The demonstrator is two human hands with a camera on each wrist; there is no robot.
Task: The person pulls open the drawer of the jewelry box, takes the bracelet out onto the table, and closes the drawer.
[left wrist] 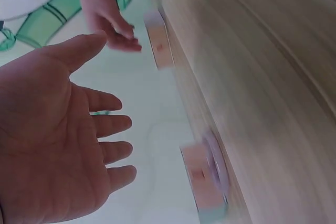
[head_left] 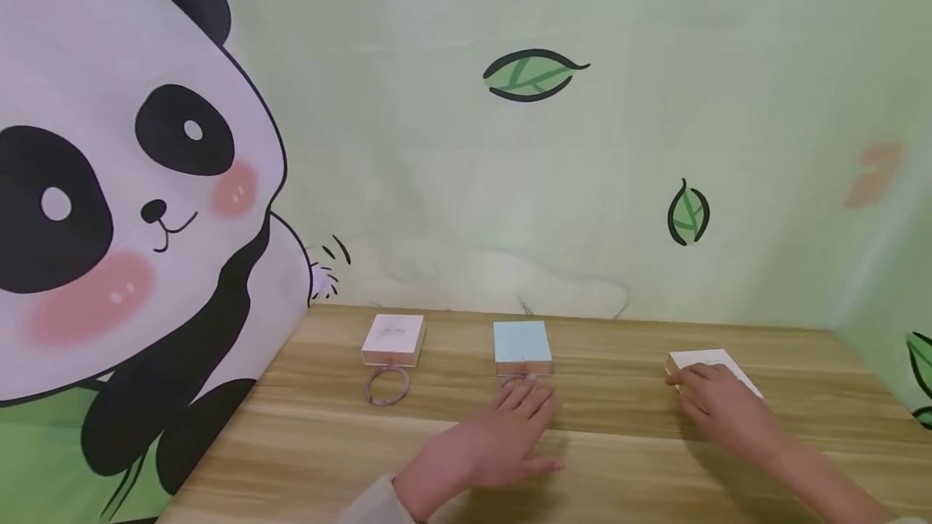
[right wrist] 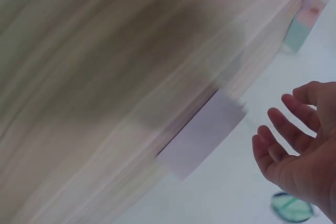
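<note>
My left hand (head_left: 502, 443) hovers with fingers spread and nothing in its grip, just in front of a light-blue small box (head_left: 522, 340). A lilac bangle (left wrist: 216, 162) lies before that box, mostly hidden by the fingers in the head view. Over a white small box (head_left: 728, 362) at the right hangs my right hand (head_left: 728, 411), its fingers loosely bent. In the right wrist view a gap shows between those fingers (right wrist: 289, 129) and the white box. A pale pink-white box (head_left: 394, 340) stands at the left, with another lilac bangle (head_left: 387, 386) in front of it.
All three boxes stand toward the back of a wood-grain table (head_left: 306, 459). Behind it hangs a pale green backdrop (head_left: 408, 144) printed with a panda (head_left: 240, 103) and leaves. The backdrop also continues along the right side.
</note>
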